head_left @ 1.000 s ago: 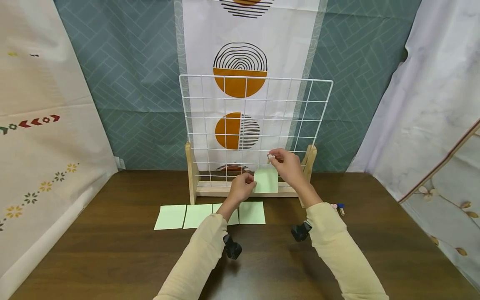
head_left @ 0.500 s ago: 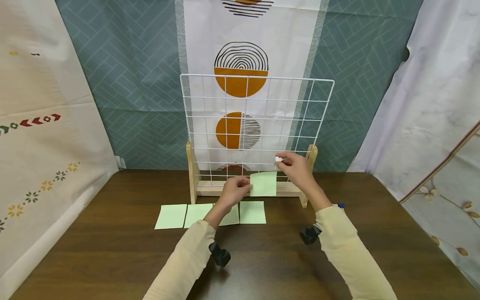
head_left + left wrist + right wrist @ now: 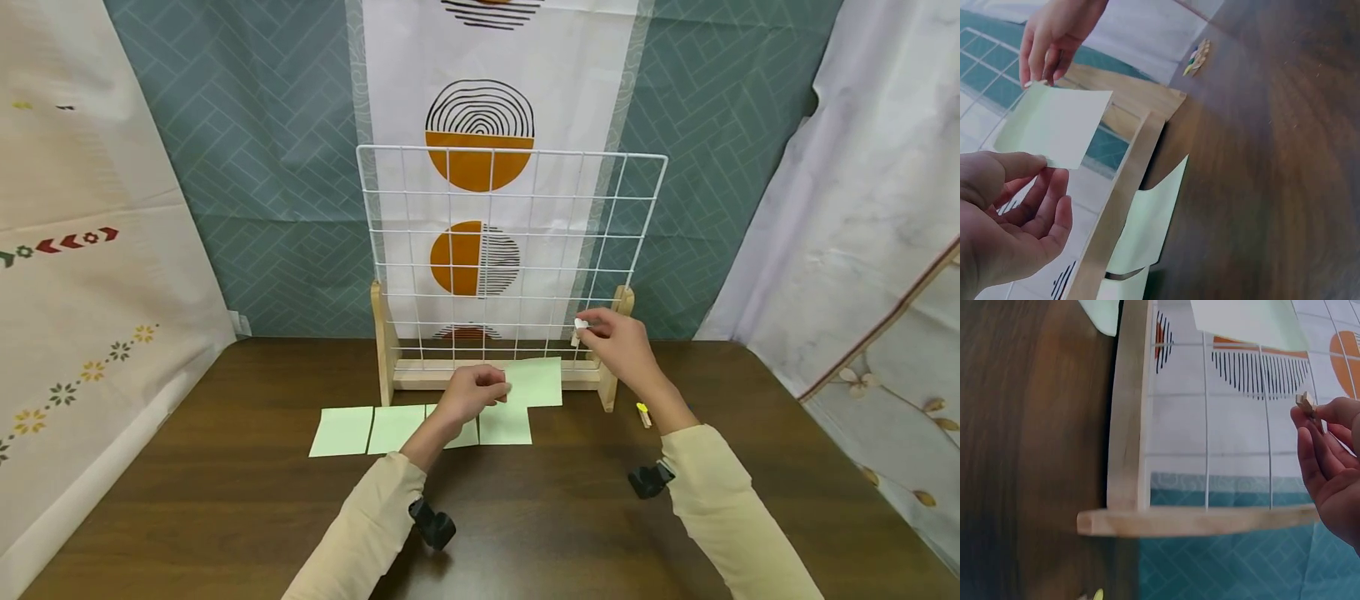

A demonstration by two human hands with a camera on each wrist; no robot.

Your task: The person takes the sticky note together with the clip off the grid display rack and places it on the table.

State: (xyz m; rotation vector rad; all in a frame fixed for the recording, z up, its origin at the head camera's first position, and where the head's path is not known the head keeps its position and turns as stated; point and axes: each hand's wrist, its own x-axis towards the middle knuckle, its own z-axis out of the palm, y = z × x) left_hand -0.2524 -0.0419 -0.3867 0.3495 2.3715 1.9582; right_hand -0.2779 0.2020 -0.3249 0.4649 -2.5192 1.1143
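Note:
My left hand [image 3: 467, 397] pinches a square sheet of pale green paper [image 3: 537, 382] by its left edge, thumb on top in the left wrist view. The sheet hangs in front of the lower grid of a white wire rack [image 3: 510, 152]. To its right, my right hand [image 3: 621, 343] holds a small wooden clothespin [image 3: 1305, 400] with a white heart-shaped piece on it, between thumb and fingertips. The clothespin is apart from the paper, near the rack's lower right. More green sheets [image 3: 341, 432] lie in a row on the table, one partly hidden behind my left hand.
Wooden feet [image 3: 385, 346] and a wooden crossbar [image 3: 423, 380] support the rack on the dark table [image 3: 540, 517]. Several small coloured clothespins [image 3: 1197, 57] lie right of it, partly covered by my right arm in the head view. A patterned curtain [image 3: 277, 208] hangs behind.
The held sheet has come down and toward me, now overlapping a sheet in the row. My right hand has moved right and slightly down with the clothespin, farther from the paper.

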